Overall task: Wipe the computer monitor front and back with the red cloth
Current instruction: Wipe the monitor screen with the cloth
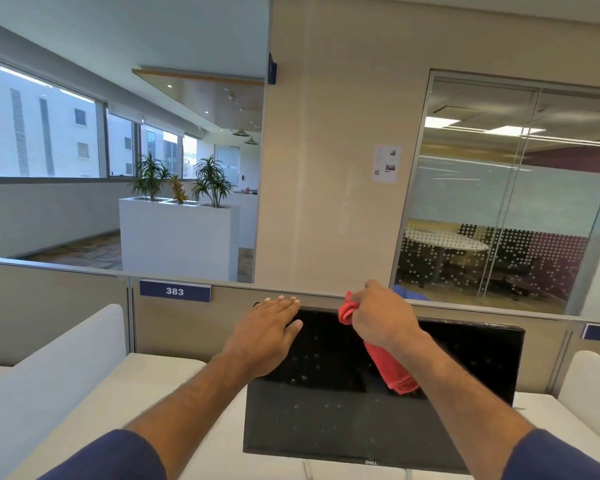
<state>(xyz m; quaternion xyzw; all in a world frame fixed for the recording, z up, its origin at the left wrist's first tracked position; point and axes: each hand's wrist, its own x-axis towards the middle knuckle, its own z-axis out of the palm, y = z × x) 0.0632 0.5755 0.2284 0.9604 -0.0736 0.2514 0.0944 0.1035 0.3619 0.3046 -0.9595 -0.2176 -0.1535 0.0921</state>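
I look down over a pale bench (160,379) at a black computer monitor (326,420) standing in front of me, its dark screen facing me and tipped back a little. Its long axis runs left to right across my view, with the top edge farthest from me, close to the grey partition (66,306) behind it.

My right hand (381,315) is up at the monitor's top edge, roughly at the middle of its width. Its grip is closed in a fist around the red cloth (388,367); one bunched end pokes out above the fist and the longer tail hangs down over the screen. My left hand (269,327) is open and flat, fingers together, resting on the upper left corner, holding nothing; I judge it is steadying the frame.

The cloth hand is the one nearer the back of the monitor, which lies just beyond and below the top edge, out of my sight. I judge the coming move turns on reaching over that edge or sweeping down the front.

The screen is glossy black, flecked with small pale spots, possibly reflections. A small logo sits on the lower bezel.
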